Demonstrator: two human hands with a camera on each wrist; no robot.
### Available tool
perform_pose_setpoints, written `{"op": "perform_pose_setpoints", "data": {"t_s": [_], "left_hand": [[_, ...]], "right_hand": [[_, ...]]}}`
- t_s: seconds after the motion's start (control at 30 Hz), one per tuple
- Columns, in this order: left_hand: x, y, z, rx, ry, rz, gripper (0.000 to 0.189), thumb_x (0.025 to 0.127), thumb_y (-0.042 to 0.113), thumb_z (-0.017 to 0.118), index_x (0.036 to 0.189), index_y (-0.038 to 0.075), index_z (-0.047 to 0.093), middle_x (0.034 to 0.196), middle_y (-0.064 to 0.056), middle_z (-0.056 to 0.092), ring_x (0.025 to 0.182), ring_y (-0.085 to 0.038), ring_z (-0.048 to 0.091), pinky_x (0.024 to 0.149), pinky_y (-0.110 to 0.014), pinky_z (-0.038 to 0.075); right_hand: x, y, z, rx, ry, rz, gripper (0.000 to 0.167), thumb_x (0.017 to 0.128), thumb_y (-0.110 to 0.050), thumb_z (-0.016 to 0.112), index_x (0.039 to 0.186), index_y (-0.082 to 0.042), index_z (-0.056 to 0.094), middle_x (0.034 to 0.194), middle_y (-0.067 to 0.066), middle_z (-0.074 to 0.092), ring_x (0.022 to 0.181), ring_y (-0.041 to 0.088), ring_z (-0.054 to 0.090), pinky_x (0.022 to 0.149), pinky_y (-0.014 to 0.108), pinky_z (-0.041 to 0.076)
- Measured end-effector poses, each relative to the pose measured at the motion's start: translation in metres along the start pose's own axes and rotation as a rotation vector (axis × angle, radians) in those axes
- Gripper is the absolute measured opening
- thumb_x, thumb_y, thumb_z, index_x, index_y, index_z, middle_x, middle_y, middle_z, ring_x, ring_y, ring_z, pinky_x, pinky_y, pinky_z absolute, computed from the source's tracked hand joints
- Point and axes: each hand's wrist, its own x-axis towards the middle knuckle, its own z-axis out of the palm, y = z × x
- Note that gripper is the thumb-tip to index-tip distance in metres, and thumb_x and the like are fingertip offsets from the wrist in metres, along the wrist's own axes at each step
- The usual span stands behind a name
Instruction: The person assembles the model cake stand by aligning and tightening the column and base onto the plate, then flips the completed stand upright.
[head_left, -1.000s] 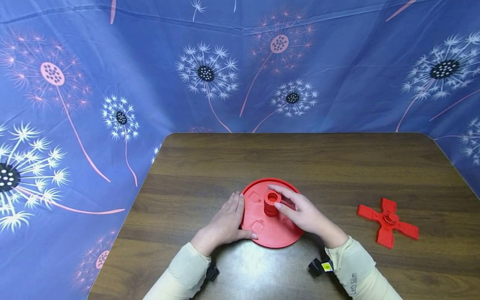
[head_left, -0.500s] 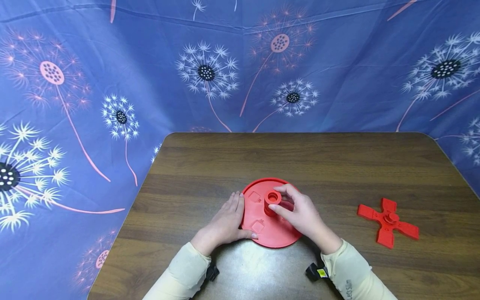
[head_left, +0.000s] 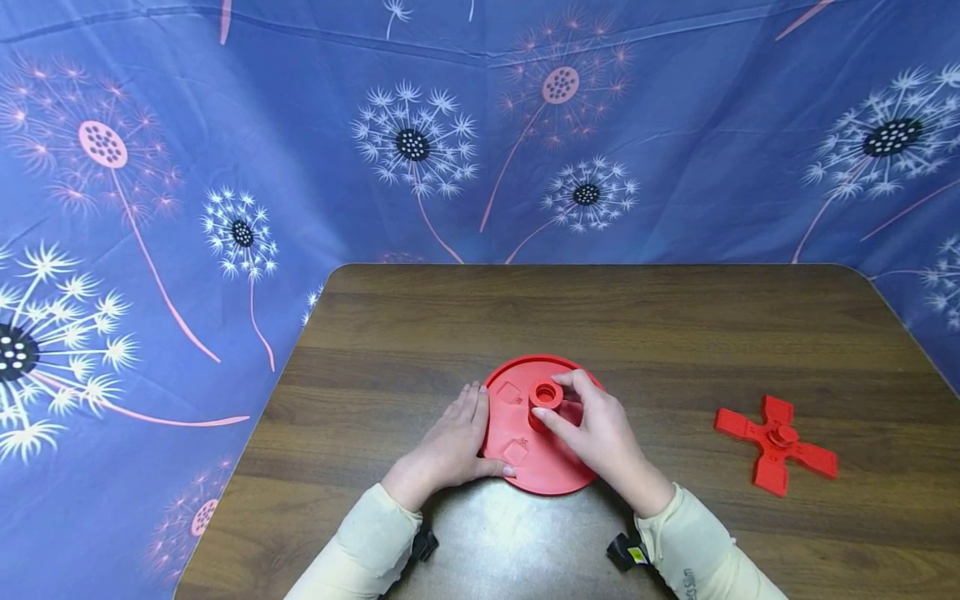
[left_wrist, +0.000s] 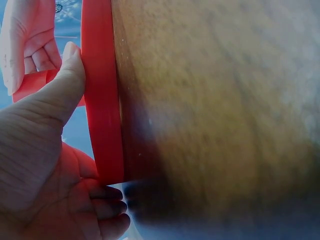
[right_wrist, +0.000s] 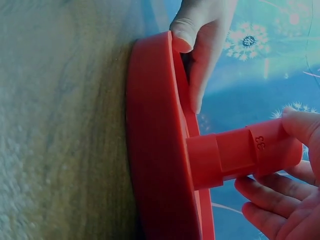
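Observation:
A round red tray-like base (head_left: pixel 551 471) with a raised rim and diamond marks lies on the table. From its middle rises a hollow red cylinder (right_wrist: pixel 235 155), upright, marked 33 in the right wrist view. My right hand (head_left: pixel 607 425) pinches the cylinder near its top between thumb and fingers. My left hand (head_left: pixel 446 446) rests against the base's left edge with straight fingers; its thumb (left_wrist: pixel 65 82) lies over the rim. Where the cylinder meets the base is partly hidden by the right hand in the head view.
A red four-armed cross piece (head_left: pixel 780 442) with a round central boss lies to the right on the wooden table (head_left: pixel 420 325). Behind the table hangs a blue cloth (head_left: pixel 315 125) with a dandelion print. Black wrist cameras (head_left: pixel 626 552) sit under the wrists.
My right hand has shifted slightly left, and its thumb and fingers have closed in around the cylinder's top. The left hand, the base and the cross piece stay put.

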Motion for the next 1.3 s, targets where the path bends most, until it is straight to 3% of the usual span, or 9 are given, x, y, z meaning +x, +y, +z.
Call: {"op": "perform_pose_setpoints", "data": {"t_s": [0.23,0.43,0.6,0.87,1.13,1.3], "left_hand": [[0.001,0.0,0.001,0.005,-0.004,0.0,0.114,0.079,0.062,0.07,0.151,-0.01,0.018,0.157,-0.029,0.016,0.146,-0.04,0.015,0.117,-0.045,0.022],[0.001,0.001,0.0,0.002,-0.005,-0.001,0.114,0.079,0.062,0.07,0.151,-0.01,0.018,0.157,-0.028,0.016,0.146,-0.04,0.014,0.117,-0.045,0.022],[0.001,0.001,0.001,0.008,-0.013,-0.003,0.114,0.079,0.062,0.07,0.151,-0.01,0.017,0.157,-0.029,0.016,0.146,-0.039,0.014,0.117,-0.044,0.021],[0.001,0.001,0.001,-0.008,-0.007,-0.002,0.114,0.079,0.061,0.071,0.151,-0.009,0.018,0.157,-0.029,0.017,0.146,-0.039,0.015,0.117,-0.045,0.022],[0.001,0.0,0.001,0.006,0.0,0.002,0.114,0.079,0.062,0.07,0.15,-0.01,0.018,0.156,-0.029,0.017,0.145,-0.04,0.015,0.117,-0.044,0.021],[0.001,0.0,0.001,0.024,0.0,0.004,0.114,0.079,0.062,0.07,0.15,-0.011,0.018,0.156,-0.03,0.018,0.145,-0.04,0.016,0.117,-0.044,0.021]], "right_hand": [[0.003,0.003,-0.005,0.106,-0.048,-0.037,0.051,0.084,-0.015,0.078,0.126,-0.001,0.053,0.113,0.009,0.068,0.103,0.021,0.066,0.089,0.039,0.053],[0.008,0.009,-0.012,0.192,-0.207,-0.067,0.049,0.094,-0.013,0.065,0.14,-0.007,0.048,0.135,0.011,0.056,0.123,0.023,0.054,0.102,0.043,0.044],[0.009,0.011,-0.016,0.208,-0.29,-0.053,0.047,0.096,-0.014,0.062,0.141,-0.01,0.049,0.132,0.006,0.058,0.117,0.02,0.056,0.098,0.045,0.047],[0.007,0.012,-0.013,0.186,-0.245,-0.044,0.041,0.094,-0.013,0.065,0.134,-0.015,0.056,0.103,-0.005,0.064,0.082,0.011,0.058,0.078,0.03,0.049],[0.005,0.008,-0.01,0.112,-0.172,-0.064,0.041,0.09,-0.009,0.069,0.13,-0.014,0.058,0.095,-0.005,0.064,0.078,0.009,0.055,0.075,0.038,0.05],[0.004,0.007,-0.007,0.077,-0.142,-0.075,0.043,0.089,-0.01,0.07,0.13,-0.013,0.058,0.101,-0.003,0.067,0.082,0.01,0.057,0.077,0.04,0.051]]}}
